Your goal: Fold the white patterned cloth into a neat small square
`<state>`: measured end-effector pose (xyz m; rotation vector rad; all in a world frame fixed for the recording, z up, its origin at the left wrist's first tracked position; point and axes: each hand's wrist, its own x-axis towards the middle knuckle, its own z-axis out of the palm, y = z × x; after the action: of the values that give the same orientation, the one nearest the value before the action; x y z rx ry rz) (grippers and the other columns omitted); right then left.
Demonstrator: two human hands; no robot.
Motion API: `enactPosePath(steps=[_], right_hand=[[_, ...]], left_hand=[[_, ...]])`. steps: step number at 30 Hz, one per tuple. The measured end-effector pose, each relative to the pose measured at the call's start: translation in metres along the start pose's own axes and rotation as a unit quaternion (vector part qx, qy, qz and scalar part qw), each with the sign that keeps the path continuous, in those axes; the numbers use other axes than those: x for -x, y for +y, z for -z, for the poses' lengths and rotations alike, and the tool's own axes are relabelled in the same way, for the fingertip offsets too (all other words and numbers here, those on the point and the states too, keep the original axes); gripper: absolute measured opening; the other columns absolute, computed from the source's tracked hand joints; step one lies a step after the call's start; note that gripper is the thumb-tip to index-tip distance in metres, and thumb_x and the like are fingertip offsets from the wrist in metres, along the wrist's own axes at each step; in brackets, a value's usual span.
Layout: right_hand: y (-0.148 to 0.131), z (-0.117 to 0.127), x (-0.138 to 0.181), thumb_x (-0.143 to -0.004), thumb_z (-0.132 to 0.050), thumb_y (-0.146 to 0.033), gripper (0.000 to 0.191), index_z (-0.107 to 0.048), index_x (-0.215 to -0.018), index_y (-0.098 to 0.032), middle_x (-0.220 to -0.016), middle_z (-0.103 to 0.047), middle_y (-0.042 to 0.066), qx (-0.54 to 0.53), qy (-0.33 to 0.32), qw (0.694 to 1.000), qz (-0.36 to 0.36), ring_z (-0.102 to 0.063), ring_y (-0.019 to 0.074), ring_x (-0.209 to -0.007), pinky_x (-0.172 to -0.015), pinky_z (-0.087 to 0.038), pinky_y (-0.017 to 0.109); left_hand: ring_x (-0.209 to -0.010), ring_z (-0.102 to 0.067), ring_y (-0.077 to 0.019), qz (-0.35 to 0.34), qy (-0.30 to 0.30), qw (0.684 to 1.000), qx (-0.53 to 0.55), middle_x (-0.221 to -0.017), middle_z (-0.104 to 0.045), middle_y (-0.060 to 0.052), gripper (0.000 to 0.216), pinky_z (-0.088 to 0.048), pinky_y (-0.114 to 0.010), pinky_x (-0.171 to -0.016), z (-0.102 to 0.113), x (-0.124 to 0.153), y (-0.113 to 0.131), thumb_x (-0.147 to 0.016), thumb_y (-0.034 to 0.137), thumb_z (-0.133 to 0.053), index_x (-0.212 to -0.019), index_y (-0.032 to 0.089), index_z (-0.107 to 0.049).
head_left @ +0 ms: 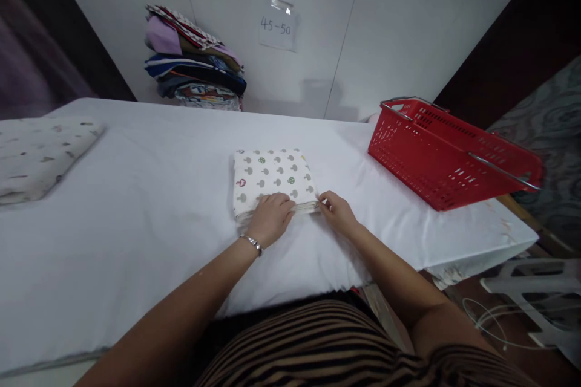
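A folded white cloth with a mushroom print [271, 174] lies in the middle of the white-covered table [149, 205]. My left hand [271, 217] rests on its near edge, fingers curled over the fold, a metal bracelet on the wrist. My right hand [334, 210] pinches the near right corner of the same cloth between fingers and thumb.
A red plastic basket [447, 154] with metal handles stands at the table's right end. A stack of folded fabrics [193, 60] leans against the back wall. A patterned pad [36, 154] lies at far left. Paper notes [278, 6] hang on the wall. A white plastic chair [535, 302] stands at lower right.
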<state>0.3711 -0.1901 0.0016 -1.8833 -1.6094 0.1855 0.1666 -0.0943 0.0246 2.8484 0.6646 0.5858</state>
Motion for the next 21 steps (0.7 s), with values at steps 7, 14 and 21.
enactPosePath(steps=[7, 14, 21], right_hand=[[-0.004, -0.007, 0.002, -0.080, -0.047, -0.022, 0.009, -0.053, -0.087, -0.022, -0.081, -0.056, 0.000, 0.016, 0.021, 1.000, -0.003, -0.050, 0.0120, -0.062, -0.060, -0.039, 0.024], [0.000, -0.012, 0.001, -0.080, -0.047, -0.026, 0.012, -0.055, -0.089, -0.023, -0.080, -0.059, -0.001, 0.003, 0.016, 1.000, -0.022, -0.051, 0.0119, -0.061, -0.060, -0.039, 0.025], [0.006, -0.017, 0.001, -0.082, -0.045, -0.028, 0.015, -0.055, -0.091, -0.022, -0.082, -0.060, 0.000, -0.056, 0.031, 0.998, -0.011, -0.051, 0.0124, -0.063, -0.060, -0.041, 0.025]], left_hand=[[-0.101, -0.048, -0.0217, -0.025, 0.005, 1.000, 0.003, -0.099, -0.057, -0.008, 0.016, -0.038, -0.038, -0.082, -0.017, -0.037, 0.023, -0.085, 0.021, -0.047, -0.078, 0.018, -0.061], [-0.093, -0.052, -0.0199, 0.012, -0.015, 1.000, 0.003, -0.094, -0.059, -0.006, 0.010, -0.039, -0.035, -0.078, -0.027, -0.046, 0.024, -0.085, 0.021, -0.047, -0.092, 0.019, -0.054], [-0.094, -0.054, -0.0205, -0.014, -0.068, 0.997, -0.030, -0.096, -0.062, -0.005, 0.013, -0.039, -0.034, -0.078, -0.022, -0.053, 0.021, -0.084, 0.019, -0.047, -0.091, 0.019, -0.058]])
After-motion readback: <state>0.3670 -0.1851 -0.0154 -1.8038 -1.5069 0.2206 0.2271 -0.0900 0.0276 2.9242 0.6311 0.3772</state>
